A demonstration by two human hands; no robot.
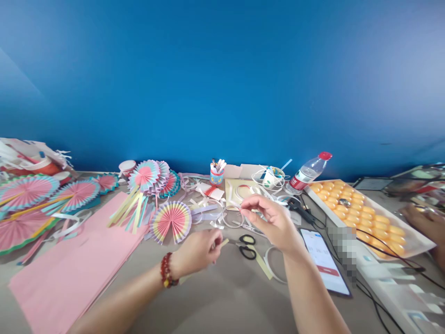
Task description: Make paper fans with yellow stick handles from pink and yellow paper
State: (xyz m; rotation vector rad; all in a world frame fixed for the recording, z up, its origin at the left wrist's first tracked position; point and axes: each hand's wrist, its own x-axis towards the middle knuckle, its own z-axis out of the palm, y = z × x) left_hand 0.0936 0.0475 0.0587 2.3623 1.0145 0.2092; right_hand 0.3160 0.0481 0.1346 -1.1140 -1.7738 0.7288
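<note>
Left hand (196, 253) curled, right hand (269, 219) pinched, contents unclear; black-handled metal scissors (246, 246) at the left's three o'clock, probably for easy reach.

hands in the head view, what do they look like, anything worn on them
Both hands are bare, with no gloves and no sleeves showing on the forearms. The left hand has a bracelet of dark red beads at the wrist, with a yellowish bead low on it. Nothing is worn on the right wrist.
</note>
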